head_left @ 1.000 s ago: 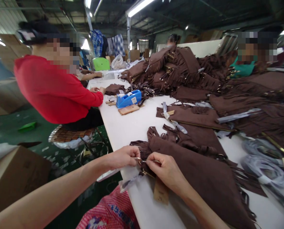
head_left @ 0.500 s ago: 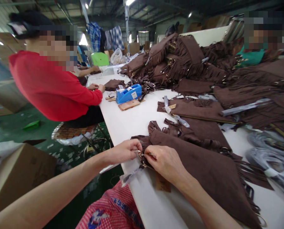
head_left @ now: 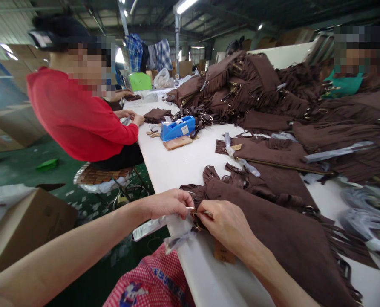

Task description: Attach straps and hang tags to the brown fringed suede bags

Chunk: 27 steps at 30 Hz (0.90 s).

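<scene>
A brown fringed bag [head_left: 273, 230] lies flat on the white table in front of me. My left hand [head_left: 174, 204] pinches a small metal ring [head_left: 190, 208] at the bag's near left corner. Close beside it, my right hand [head_left: 225, 219] is closed with thumb and forefinger on a small metal piece [head_left: 206, 212] at the same corner. Its exact kind is mostly hidden by the fingers. Below the hands a clear plastic-wrapped strip [head_left: 179, 242] hangs at the table edge. A brown paper tag [head_left: 224, 253] sticks out from under the bag.
A blue tape dispenser [head_left: 177, 128] stands behind a phone-like flat object [head_left: 177, 143]. Brown fringed bags [head_left: 228, 85] are heaped at the back and right. Plastic-wrapped coils [head_left: 369, 217] lie at right. A co-worker in a red top [head_left: 81, 115] sits at left, above a cardboard box [head_left: 33, 226].
The whole view has shifted slightly right and down. Both hands stay at the bag's corner, with my right fingers tilted a little differently on the metal piece.
</scene>
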Each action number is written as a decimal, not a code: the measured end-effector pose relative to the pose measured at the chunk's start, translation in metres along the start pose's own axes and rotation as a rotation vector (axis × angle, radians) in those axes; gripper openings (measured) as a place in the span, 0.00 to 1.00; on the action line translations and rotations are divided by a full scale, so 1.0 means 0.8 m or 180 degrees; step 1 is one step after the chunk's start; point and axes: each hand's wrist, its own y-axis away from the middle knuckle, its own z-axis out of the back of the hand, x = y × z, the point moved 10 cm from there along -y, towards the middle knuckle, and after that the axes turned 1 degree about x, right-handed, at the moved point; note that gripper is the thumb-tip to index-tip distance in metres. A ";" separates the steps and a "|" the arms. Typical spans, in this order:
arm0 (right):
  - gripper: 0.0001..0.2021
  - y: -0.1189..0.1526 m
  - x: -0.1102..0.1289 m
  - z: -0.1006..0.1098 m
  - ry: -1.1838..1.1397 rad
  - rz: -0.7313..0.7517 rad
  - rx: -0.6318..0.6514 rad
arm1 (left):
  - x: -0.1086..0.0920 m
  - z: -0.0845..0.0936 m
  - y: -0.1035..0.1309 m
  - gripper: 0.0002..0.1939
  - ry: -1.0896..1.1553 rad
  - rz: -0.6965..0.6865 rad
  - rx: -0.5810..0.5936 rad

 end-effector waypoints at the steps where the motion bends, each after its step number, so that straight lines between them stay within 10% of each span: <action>1: 0.09 -0.001 -0.001 -0.001 -0.0070 0.0000 -0.0001 | -0.001 -0.001 0.000 0.13 -0.0009 0.0002 0.0038; 27: 0.03 0.004 0.020 -0.027 -0.0309 0.0525 -0.0240 | 0.012 -0.010 -0.032 0.17 -0.0836 0.0304 0.0572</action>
